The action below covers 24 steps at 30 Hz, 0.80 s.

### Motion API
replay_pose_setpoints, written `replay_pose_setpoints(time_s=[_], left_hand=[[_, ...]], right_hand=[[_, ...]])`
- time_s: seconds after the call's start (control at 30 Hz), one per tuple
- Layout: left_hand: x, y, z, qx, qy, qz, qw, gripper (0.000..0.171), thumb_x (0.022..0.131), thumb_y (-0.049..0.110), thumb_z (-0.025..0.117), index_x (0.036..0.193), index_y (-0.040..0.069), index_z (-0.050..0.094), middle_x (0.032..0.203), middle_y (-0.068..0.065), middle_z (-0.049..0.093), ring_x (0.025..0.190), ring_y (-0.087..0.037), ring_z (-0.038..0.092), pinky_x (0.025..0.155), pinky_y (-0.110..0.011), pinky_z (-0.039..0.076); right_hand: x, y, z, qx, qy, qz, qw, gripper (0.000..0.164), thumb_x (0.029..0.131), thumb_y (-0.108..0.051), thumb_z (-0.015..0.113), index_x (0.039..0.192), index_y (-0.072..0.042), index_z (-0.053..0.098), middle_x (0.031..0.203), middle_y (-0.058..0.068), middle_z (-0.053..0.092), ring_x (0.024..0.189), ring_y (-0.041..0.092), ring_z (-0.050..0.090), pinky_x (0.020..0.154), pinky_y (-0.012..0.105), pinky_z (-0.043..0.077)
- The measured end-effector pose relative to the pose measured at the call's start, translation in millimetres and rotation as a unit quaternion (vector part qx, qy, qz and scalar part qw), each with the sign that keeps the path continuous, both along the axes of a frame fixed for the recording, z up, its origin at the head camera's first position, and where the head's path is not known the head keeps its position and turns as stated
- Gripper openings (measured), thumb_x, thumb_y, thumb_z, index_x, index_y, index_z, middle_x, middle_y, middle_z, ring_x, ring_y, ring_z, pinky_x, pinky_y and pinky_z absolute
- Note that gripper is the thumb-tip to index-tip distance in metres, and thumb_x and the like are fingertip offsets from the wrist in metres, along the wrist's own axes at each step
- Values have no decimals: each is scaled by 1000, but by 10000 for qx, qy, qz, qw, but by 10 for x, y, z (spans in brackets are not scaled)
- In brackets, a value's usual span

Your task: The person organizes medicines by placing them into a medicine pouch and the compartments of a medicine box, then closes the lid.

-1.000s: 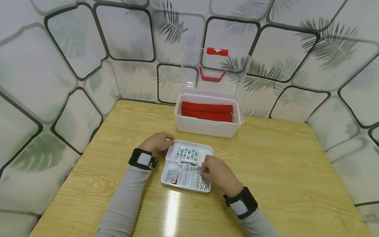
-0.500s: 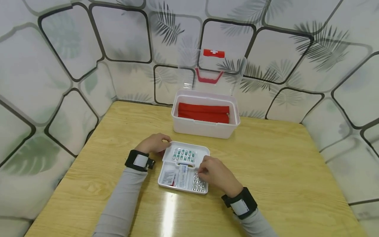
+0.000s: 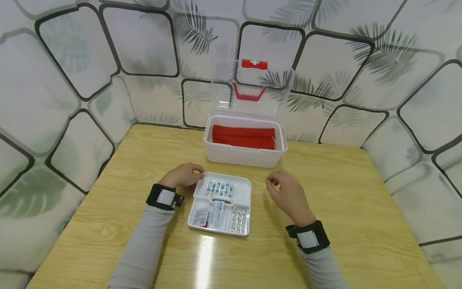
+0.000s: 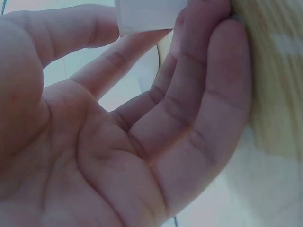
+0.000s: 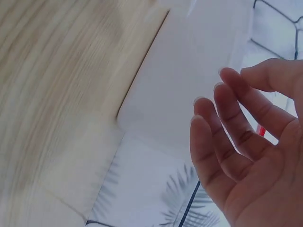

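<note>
A shallow white tray (image 3: pixel 245 185) lies on the table, holding a green-and-white capsule blister pack (image 3: pixel 220 189), a blister pack of silvery round pills (image 3: pixel 238 220), a slim clear packet with blue print (image 3: pixel 218 214) and a small white sachet (image 3: pixel 200 216). My left hand (image 3: pixel 182 175) is at its far left corner; the left wrist view shows thumb and forefinger pinching the tray's edge (image 4: pixel 149 16). To the tray's right, apart from it, my right hand (image 3: pixel 288 195) hovers with fingers loosely bent. The right wrist view shows nothing in that hand (image 5: pixel 255 137).
Behind the tray stands a white box (image 3: pixel 242 156) containing a red cloth-like pouch (image 3: pixel 243 137). Its clear lid is raised, with a red handle (image 3: pixel 250 96) and a red cross label (image 3: pixel 254 64). Patterned fabric walls (image 3: pixel 151 96) enclose the wooden table (image 3: pixel 343 200).
My right hand has left the pill blister pack and moved right, off the tray. The left hand stays at the corner. The head view has shifted slightly.
</note>
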State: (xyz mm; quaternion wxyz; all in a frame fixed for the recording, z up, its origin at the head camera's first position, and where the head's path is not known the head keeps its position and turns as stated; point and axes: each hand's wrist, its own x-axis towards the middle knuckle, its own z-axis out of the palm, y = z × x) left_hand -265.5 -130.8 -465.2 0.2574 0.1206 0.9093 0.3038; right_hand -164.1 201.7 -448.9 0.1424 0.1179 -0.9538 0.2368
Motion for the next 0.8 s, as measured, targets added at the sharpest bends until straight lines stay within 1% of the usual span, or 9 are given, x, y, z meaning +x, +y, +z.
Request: replay_pose_setpoints(time_s=[0.1,0.2,0.27,0.37,0.43,0.5,0.6,0.67,0.8], left_hand=[[54,36,58,-358,534,-8,9979,45,103,32,54,139,5,57,115,-17,69,98,-28,67,87,-44,54],[183,120,217,-606,1373,-71,9886,48,101,31,60,140,4,56,128,-20,62,112,-33,62,95,-50,51],[303,194,338,-518,1728,-332,9830,44,99,29,64,137,6,59,124,-18,63,110,-32,62,92,-48,53],[491,309,427,-403,1813,-1057,9769,37,95,26,72,129,13,67,115,-9,65,102,-23,61,89,-42,53],[604,364,407,-365,1747,-1508,9723,30,93,23,73,122,14,71,108,-4,65,96,-19,60,87,-39,52],[690,401,356,-323,1862,-1742,9664,21,93,19,73,113,14,75,102,0,65,91,-16,58,84,-35,52],[751,420,260,-137,2271,-1763,9577,10,91,14,74,101,14,77,91,5,65,83,-12,56,76,-31,51],[760,416,214,-30,2562,-1714,9513,6,89,12,76,95,14,77,87,6,65,79,-10,56,73,-29,50],[753,399,164,10,2770,-1753,9447,3,88,11,77,88,14,75,80,9,63,75,-7,55,70,-28,49]], right_hand=[[-30,131,-27,-13,55,-214,9998,12,96,-16,68,101,-8,74,95,7,66,89,26,65,75,39,54],[-45,246,-48,-23,124,-393,9991,15,96,-17,68,105,-7,74,101,10,65,94,28,64,77,44,55],[-53,331,-64,-60,178,-486,9986,18,97,-18,67,108,-6,74,106,12,65,100,31,64,80,48,55],[-63,471,-100,-31,239,-655,9976,25,98,-22,67,116,-4,72,116,17,64,110,37,61,88,55,52],[-66,570,-126,68,219,-749,9969,34,100,-26,65,126,-4,68,125,21,61,118,43,56,94,61,47],[-72,667,-141,183,146,-824,9963,44,102,-30,62,137,-4,61,137,25,55,127,49,49,98,68,41],[-84,801,-161,370,-174,-852,9955,57,105,-40,54,151,-7,48,151,29,41,138,55,36,100,77,31],[-96,861,-173,444,-487,-798,9946,62,106,-46,47,156,-9,40,156,30,33,141,57,29,101,79,27],[-113,907,-210,544,-1069,-678,9905,68,107,-53,35,161,-12,28,161,30,24,146,58,19,105,79,20]])
